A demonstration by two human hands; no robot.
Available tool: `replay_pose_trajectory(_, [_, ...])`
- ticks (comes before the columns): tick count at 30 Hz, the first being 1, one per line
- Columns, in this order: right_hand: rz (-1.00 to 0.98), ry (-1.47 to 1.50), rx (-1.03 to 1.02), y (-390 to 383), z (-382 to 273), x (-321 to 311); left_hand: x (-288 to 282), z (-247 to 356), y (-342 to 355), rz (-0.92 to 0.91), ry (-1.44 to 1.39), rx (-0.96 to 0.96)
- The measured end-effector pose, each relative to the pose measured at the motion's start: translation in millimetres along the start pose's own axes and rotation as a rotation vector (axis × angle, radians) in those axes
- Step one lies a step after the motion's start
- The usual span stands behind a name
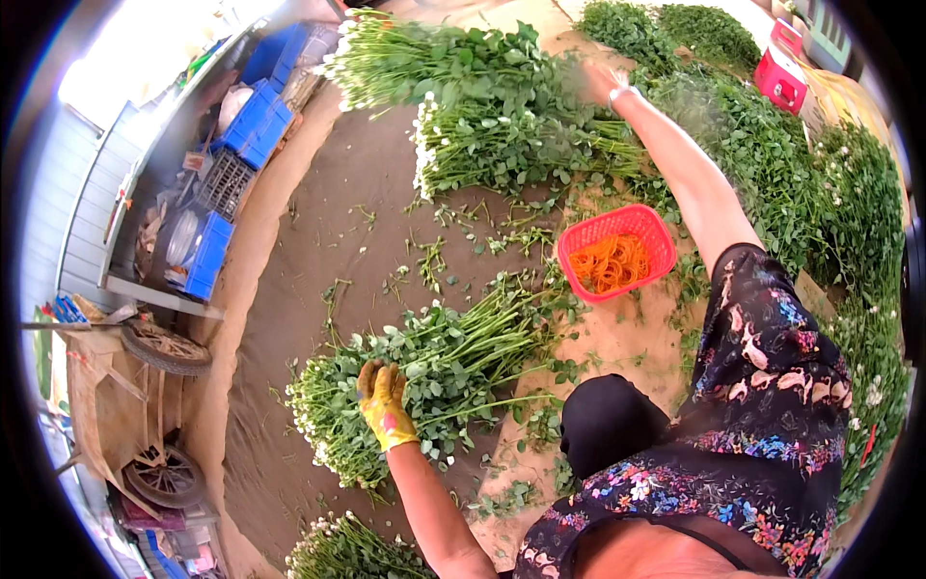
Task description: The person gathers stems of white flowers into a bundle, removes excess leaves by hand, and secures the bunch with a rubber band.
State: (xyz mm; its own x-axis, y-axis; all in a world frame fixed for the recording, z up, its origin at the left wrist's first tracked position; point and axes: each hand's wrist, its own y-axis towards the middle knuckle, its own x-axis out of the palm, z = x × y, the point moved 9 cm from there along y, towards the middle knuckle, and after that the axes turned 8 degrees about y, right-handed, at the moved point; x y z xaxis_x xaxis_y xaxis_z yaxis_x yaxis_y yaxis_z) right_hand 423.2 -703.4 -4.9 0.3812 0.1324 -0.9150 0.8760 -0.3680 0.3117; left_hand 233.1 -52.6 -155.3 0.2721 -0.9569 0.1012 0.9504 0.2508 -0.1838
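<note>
My left hand [385, 400], in a stained yellow glove, lies on a pile of white-budded flower stems [463, 347] on the ground. Its fingers are stretched out over the leaves, close to the flower heads. My right arm reaches far forward. The right hand [595, 85] is at the stem end of a larger flower pile [482, 125]; motion smears its fingers, so I cannot make out whether it grips a stem. Between my arms stands a red plastic basket [660, 232] holding orange rubber bands [612, 263].
Loose green stems [772, 183] heap along the right side, with a red and white box [779, 77] beyond. Another flower bunch [352, 550] lies at the near edge. On the left are blue crates [207, 256] on a rack and a wheeled cart [101, 405]. Leaf scraps litter the brown sheet [318, 251].
</note>
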Motion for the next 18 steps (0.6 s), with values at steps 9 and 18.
replay_pose_trajectory(9, [-0.282, 0.128, -0.631, -129, -187, 112, -156, -84, -79, 0.564, -0.293, 0.021])
replay_pose_trajectory(18, [-0.905, 0.545, -1.171, -411, -437, 187, -236, -231, -137, 1.027, -0.898, -0.072])
